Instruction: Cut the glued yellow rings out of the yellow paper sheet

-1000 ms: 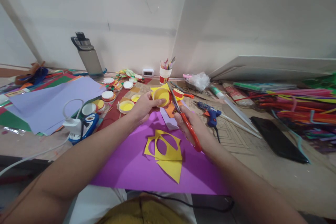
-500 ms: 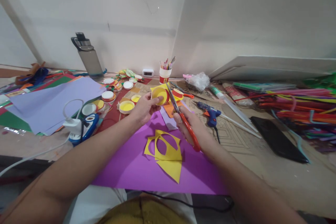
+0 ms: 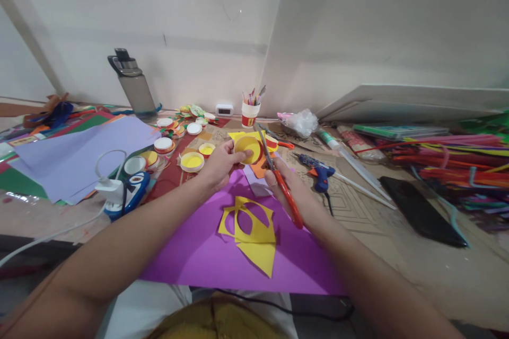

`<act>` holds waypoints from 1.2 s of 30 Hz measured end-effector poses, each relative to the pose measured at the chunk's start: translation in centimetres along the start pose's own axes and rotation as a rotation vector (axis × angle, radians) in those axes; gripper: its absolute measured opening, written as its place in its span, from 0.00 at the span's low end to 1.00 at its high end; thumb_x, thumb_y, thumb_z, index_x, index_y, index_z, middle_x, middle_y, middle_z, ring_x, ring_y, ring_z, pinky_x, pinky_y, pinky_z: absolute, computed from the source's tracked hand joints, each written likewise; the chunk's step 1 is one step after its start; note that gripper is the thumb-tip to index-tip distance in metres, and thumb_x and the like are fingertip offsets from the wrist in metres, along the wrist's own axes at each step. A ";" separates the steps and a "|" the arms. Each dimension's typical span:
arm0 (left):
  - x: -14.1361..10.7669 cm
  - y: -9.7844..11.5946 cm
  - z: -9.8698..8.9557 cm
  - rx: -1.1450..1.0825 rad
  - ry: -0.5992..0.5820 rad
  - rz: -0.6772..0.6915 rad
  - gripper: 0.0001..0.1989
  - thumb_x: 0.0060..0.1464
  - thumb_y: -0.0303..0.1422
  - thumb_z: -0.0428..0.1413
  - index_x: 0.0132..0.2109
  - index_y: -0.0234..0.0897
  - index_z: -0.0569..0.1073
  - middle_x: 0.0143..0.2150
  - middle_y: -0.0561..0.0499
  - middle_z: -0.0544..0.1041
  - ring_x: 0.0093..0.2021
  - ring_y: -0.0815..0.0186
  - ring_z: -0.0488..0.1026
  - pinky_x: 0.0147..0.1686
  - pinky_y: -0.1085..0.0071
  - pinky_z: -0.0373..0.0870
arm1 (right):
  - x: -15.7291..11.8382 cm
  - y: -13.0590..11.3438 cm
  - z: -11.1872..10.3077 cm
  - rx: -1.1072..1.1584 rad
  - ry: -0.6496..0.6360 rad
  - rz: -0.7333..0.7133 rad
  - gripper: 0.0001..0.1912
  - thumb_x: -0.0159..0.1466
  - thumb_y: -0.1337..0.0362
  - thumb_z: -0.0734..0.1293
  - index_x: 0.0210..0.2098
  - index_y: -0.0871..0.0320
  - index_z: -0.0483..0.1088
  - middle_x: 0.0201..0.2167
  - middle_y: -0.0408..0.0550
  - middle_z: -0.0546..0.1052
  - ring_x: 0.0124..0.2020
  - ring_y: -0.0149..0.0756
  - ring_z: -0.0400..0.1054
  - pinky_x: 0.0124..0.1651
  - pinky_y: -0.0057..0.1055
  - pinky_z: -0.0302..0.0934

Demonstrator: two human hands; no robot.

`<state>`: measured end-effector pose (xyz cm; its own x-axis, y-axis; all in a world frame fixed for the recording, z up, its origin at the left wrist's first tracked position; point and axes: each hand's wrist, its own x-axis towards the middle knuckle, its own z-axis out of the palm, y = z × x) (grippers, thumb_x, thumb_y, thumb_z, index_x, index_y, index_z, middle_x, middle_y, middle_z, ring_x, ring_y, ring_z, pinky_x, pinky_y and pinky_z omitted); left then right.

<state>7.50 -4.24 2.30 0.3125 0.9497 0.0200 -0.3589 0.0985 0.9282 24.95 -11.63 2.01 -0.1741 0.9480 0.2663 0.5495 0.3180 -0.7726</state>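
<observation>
My left hand (image 3: 220, 165) pinches a round yellow disc with a red rim (image 3: 247, 144) above the far part of the purple sheet (image 3: 191, 254). In my right hand (image 3: 296, 190) are scissors with red handles (image 3: 293, 209), their blades pointing up and away beside the disc's right edge. Whether the blades touch the rim I cannot tell. Yellow paper scraps with round holes (image 3: 260, 233) lie on the purple sheet below my hands. Just left of my left hand sit white-rimmed yellow cup bottoms (image 3: 192, 161).
At right are a blue glue gun (image 3: 321, 172), a black phone (image 3: 421, 212) and a heap of colored pipe cleaners (image 3: 449, 169). A paper cup of pens (image 3: 249, 115) and a water bottle (image 3: 137, 90) stand at the back. A power strip (image 3: 133, 193) and lilac paper (image 3: 79, 153) lie left.
The disc has shifted slightly right and turned, with its yellow face showing more fully. The scissor blades have moved a little to the right. Both hands keep their holds.
</observation>
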 end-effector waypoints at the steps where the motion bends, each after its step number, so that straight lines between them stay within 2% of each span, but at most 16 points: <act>1: 0.0 0.0 0.0 0.003 -0.002 -0.001 0.19 0.35 0.29 0.69 0.37 0.34 0.74 0.31 0.54 0.76 0.29 0.72 0.72 0.28 0.75 0.63 | 0.0 0.0 0.0 -0.001 -0.002 0.010 0.20 0.66 0.46 0.62 0.47 0.54 0.67 0.34 0.50 0.75 0.35 0.43 0.69 0.38 0.36 0.64; 8: 0.4 -0.1 -0.5 0.024 -0.012 -0.004 0.19 0.35 0.30 0.69 0.38 0.34 0.73 0.31 0.54 0.76 0.29 0.71 0.72 0.29 0.74 0.63 | -0.1 -0.5 -0.1 -0.004 -0.003 0.043 0.14 0.67 0.49 0.60 0.40 0.53 0.64 0.27 0.43 0.70 0.27 0.36 0.62 0.32 0.34 0.58; 13: 0.5 0.4 -0.7 0.025 -0.025 0.024 0.21 0.34 0.31 0.70 0.37 0.34 0.73 0.31 0.55 0.76 0.29 0.72 0.71 0.29 0.75 0.63 | -0.1 -0.7 0.0 0.012 0.008 0.053 0.15 0.66 0.48 0.61 0.33 0.53 0.60 0.23 0.40 0.66 0.23 0.33 0.59 0.27 0.32 0.53; 18: 0.4 0.6 -0.6 -0.013 -0.006 0.030 0.21 0.33 0.30 0.71 0.37 0.33 0.73 0.30 0.55 0.76 0.29 0.72 0.72 0.30 0.75 0.65 | -0.1 -0.2 0.2 0.080 -0.021 0.069 0.17 0.65 0.47 0.63 0.32 0.53 0.59 0.21 0.38 0.64 0.22 0.32 0.57 0.25 0.30 0.51; 22: 0.5 0.5 -0.6 -0.092 0.010 0.036 0.21 0.34 0.28 0.70 0.37 0.33 0.73 0.32 0.54 0.77 0.31 0.71 0.74 0.34 0.73 0.71 | -0.2 -0.4 0.2 0.085 -0.030 0.090 0.18 0.64 0.45 0.63 0.32 0.52 0.59 0.20 0.38 0.62 0.21 0.31 0.57 0.24 0.30 0.51; 27: 0.7 0.5 -0.8 -0.111 0.037 0.050 0.18 0.36 0.28 0.69 0.36 0.34 0.72 0.33 0.54 0.78 0.30 0.71 0.74 0.34 0.73 0.72 | -0.2 -1.0 -0.1 0.009 -0.041 0.068 0.18 0.67 0.45 0.59 0.30 0.53 0.58 0.22 0.40 0.63 0.24 0.33 0.57 0.26 0.31 0.52; 33: 0.3 0.7 -0.3 -0.063 0.003 0.031 0.19 0.33 0.23 0.68 0.36 0.34 0.73 0.30 0.54 0.78 0.30 0.70 0.74 0.34 0.72 0.71 | 0.1 -0.4 -0.2 -0.006 -0.054 0.002 0.14 0.67 0.49 0.61 0.40 0.54 0.62 0.31 0.44 0.70 0.32 0.37 0.62 0.36 0.34 0.59; 36: 0.3 0.7 -0.3 -0.041 -0.012 0.036 0.18 0.35 0.23 0.67 0.36 0.34 0.72 0.31 0.54 0.78 0.31 0.69 0.74 0.35 0.72 0.71 | 0.1 -0.2 -0.1 -0.025 -0.042 0.002 0.14 0.67 0.50 0.61 0.39 0.54 0.62 0.30 0.43 0.69 0.31 0.36 0.61 0.35 0.34 0.58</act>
<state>7.07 -3.85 2.82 0.3088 0.9494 0.0578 -0.4062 0.0767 0.9106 24.86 -11.58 2.28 -0.2065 0.9486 0.2399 0.5703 0.3159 -0.7583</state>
